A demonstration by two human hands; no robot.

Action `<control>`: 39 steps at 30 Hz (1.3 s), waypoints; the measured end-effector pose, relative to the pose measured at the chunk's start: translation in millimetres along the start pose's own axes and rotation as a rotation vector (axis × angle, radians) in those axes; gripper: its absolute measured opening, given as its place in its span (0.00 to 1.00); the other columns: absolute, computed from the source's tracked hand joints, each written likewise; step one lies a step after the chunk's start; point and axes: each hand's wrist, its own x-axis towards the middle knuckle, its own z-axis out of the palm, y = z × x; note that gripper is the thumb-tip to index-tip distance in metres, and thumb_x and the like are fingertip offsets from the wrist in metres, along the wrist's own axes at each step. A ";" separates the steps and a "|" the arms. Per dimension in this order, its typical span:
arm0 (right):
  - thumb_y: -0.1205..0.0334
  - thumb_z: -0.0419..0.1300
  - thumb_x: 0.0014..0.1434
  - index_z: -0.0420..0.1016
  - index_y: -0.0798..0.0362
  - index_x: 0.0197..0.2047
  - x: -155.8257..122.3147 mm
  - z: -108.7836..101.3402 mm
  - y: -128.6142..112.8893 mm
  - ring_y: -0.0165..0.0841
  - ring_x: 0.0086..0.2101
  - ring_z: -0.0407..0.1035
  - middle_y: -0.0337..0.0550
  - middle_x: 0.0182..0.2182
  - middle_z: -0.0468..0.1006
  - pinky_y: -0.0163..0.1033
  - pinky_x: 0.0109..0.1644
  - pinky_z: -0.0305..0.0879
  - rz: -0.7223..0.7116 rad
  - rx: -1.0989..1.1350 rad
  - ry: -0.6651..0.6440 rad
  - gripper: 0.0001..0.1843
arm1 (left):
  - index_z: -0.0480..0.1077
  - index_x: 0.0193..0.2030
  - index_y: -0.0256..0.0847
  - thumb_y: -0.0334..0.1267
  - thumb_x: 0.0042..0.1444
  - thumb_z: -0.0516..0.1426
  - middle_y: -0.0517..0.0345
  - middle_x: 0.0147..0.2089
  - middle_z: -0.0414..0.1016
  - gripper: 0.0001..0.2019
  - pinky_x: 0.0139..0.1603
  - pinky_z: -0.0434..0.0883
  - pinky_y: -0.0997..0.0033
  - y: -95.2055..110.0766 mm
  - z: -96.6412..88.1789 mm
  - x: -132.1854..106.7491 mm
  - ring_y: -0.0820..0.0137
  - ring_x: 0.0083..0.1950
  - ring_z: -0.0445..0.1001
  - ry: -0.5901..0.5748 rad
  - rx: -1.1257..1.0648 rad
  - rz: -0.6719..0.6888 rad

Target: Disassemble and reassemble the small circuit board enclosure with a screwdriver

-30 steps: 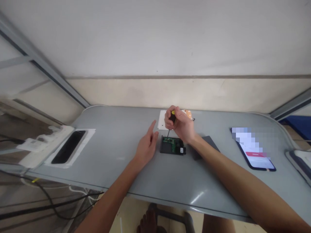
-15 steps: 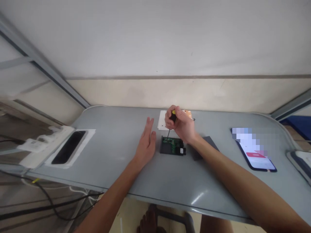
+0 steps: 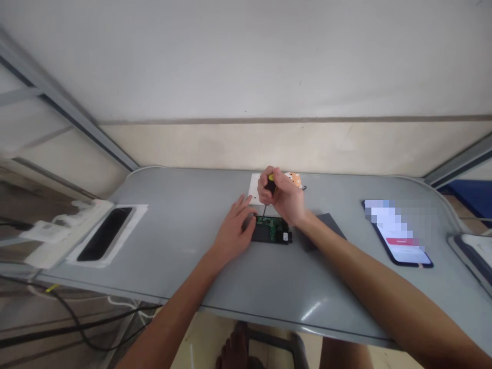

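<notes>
A black device with an exposed green circuit board lies flat on the grey table. My right hand is wrapped round a screwdriver with a black and yellow handle. Its thin shaft slants down to the board's upper left part; the tip's exact contact is too small to tell. My left hand is at the device's left edge, fingers apart and thumb against its side. Partly under my right forearm lies a flat dark grey cover.
Behind my right hand are a white paper and an orange-and-white spotted item. A lit phone lies at right, a dark phone at left beside a white power strip. Cables hang at lower left.
My left hand has moved right, from beside the device to its left edge, and its fingers have spread. The screwdriver stays in my right hand over the board. The view has shifted slightly.
</notes>
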 end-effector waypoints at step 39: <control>0.42 0.56 0.68 0.65 0.49 0.33 -0.3 0.7 1.1 0.29 0.25 0.49 0.35 0.24 0.56 0.38 0.30 0.49 -0.016 0.033 0.023 0.20 | 0.73 0.51 0.44 0.34 0.73 0.45 0.55 0.80 0.52 0.15 0.80 0.47 0.39 3.5 -0.3 1.0 0.57 0.83 0.40 -0.066 0.147 0.040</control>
